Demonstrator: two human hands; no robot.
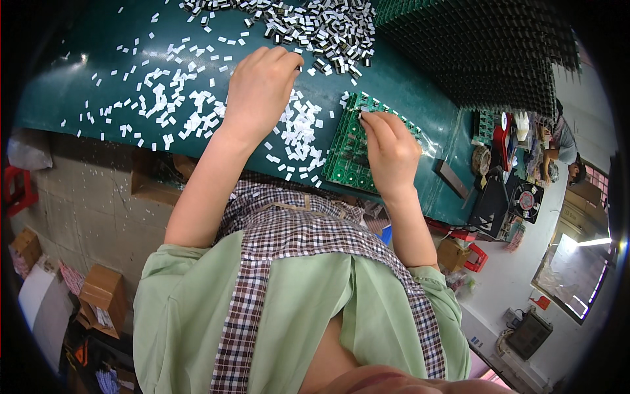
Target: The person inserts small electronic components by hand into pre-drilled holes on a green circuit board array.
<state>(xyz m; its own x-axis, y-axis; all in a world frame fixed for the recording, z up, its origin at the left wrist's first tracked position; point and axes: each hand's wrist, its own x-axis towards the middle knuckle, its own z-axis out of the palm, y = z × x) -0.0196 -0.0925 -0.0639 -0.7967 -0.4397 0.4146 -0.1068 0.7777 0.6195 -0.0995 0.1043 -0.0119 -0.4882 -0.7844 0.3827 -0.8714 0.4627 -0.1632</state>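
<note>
A green circuit board (346, 146), with ring patterns and a row of small white-topped parts along its far edge, lies in front of me, seemingly on others. My right hand (394, 152) is at its far left part, thumb and forefinger pinched over a small white-topped part at the edge. My left hand (262, 88) is raised left of the board, beside a heap of small black parts with white tops (341, 33). Its fingers are curled together, with something small and dark at the tips, too small to name. Flat white pieces (298, 128) lie between my hands.
A tall stack of circuit boards (479, 52) stands at the far right of the green table (65, 98). Many white pieces are strewn over its left side. A flat metal bar (453, 179) lies right of the board; a black fan (527, 200) is beyond. Another person (563, 148) is at far right.
</note>
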